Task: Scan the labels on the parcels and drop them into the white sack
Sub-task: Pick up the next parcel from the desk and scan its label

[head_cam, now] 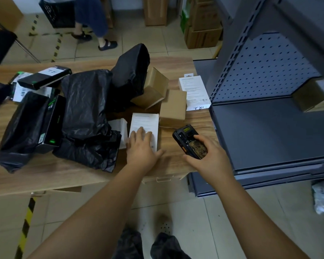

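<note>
A white flat box parcel (145, 121) lies near the front of the wooden table (64, 176). My left hand (141, 148) rests flat on it with fingers spread. My right hand (208, 156) grips a black handheld scanner (189, 142) just right of that parcel, above the table's front right corner. Several black plastic-wrapped parcels (86, 101) and brown cardboard boxes (173, 107) crowd the middle of the table. Another white box (195, 92) lies at the table's right edge. Black boxes with green print (53, 122) sit at the left. No white sack is in view.
A grey metal shelf unit (269, 118) stands close on the right, holding a brown box (314, 98). Another person's legs in sandals (101, 34) stand behind the table. Cardboard cartons (202, 25) line the far wall. Yellow-black floor tape (25, 227) runs at left.
</note>
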